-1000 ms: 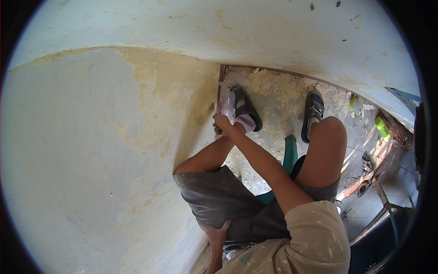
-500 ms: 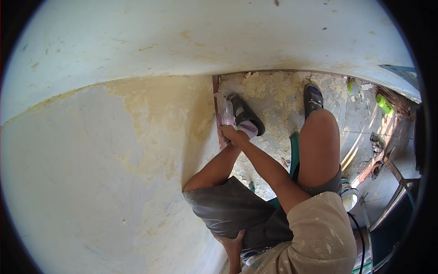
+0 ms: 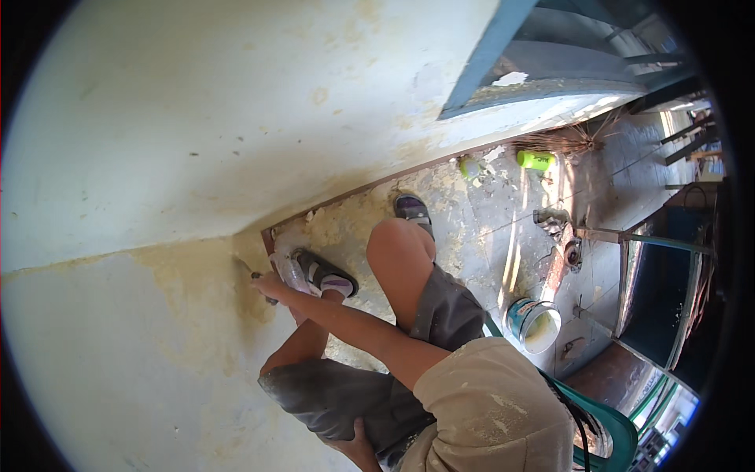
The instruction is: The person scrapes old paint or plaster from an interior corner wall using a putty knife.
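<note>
My right hand (image 3: 272, 288) is closed around a scraper with a dark handle (image 3: 255, 275). Its thin blade points up toward the yellowed, patchy wall (image 3: 181, 295) near the corner; whether it touches cannot be made out. Beside that hand, a clear plastic bottle (image 3: 292, 272) stands next to my left foot in a dark sandal (image 3: 314, 269). Low in the view, my left hand (image 3: 359, 448) rests on the grey shorts (image 3: 330, 393) over my left thigh, thumb apart from the fingers, with nothing seen in it.
Peeled paint flakes cover the floor (image 3: 362, 220). To the right are a paint bucket (image 3: 535, 324), a lime-green container (image 3: 536, 160), a stick broom (image 3: 562, 141) and a dark-panelled frame (image 3: 661, 291). A green chair (image 3: 617, 429) is behind me.
The view has swung right, bringing the bucket and broom more fully into sight. My right hand has gone from beside the bottle to the wall corner, and the scraper now shows.
</note>
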Demonstrator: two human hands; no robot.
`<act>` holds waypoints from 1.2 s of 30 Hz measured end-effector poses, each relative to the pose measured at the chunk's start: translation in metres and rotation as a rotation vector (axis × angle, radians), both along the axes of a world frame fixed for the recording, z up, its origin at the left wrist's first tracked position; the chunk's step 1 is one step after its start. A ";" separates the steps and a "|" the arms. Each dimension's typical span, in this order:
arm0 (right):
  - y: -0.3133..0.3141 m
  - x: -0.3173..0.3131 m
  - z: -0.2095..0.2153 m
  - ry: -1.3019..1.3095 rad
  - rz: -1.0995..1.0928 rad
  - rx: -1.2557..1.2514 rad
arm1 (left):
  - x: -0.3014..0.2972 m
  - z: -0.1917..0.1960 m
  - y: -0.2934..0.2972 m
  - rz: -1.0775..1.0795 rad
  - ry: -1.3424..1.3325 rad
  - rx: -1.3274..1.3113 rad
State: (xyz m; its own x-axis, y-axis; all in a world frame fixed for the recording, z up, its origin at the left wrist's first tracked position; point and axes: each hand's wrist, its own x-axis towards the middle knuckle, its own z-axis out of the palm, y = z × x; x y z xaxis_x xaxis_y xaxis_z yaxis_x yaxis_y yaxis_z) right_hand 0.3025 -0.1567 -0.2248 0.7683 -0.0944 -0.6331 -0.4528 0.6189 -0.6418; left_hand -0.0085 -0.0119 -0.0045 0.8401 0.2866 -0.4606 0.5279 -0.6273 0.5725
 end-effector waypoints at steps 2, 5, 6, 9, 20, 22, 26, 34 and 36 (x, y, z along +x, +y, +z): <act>-0.005 -0.008 0.040 -0.025 0.039 0.097 | 0.004 0.013 -0.015 -0.055 0.026 0.227; -0.045 -0.032 0.054 -0.043 -0.143 0.248 | -0.007 -0.001 -0.023 -0.170 -0.119 0.132; -0.062 -0.040 0.060 -0.048 -0.169 0.233 | -0.008 -0.005 -0.024 -0.161 -0.147 0.156; -0.094 -0.070 0.117 0.229 -0.440 0.484 | -0.003 -0.014 -0.019 -0.184 -0.246 0.192; -0.276 -0.271 0.126 0.155 -1.139 -0.059 | -0.006 -0.003 -0.060 -0.365 -0.314 0.139; -0.305 -0.284 0.089 0.233 -1.167 -0.122 | -0.003 -0.005 -0.061 -0.417 -0.335 0.089; -0.350 -0.281 0.045 0.303 -1.206 -0.362 | 0.007 -0.003 -0.062 -0.313 -0.179 -0.017; -0.377 -0.278 -0.092 0.382 -1.201 -1.143 | 0.035 -0.016 -0.069 -0.474 -0.285 0.087; -0.388 -0.277 -0.098 0.394 -1.222 -1.148 | 0.041 -0.010 -0.087 -0.472 -0.249 0.078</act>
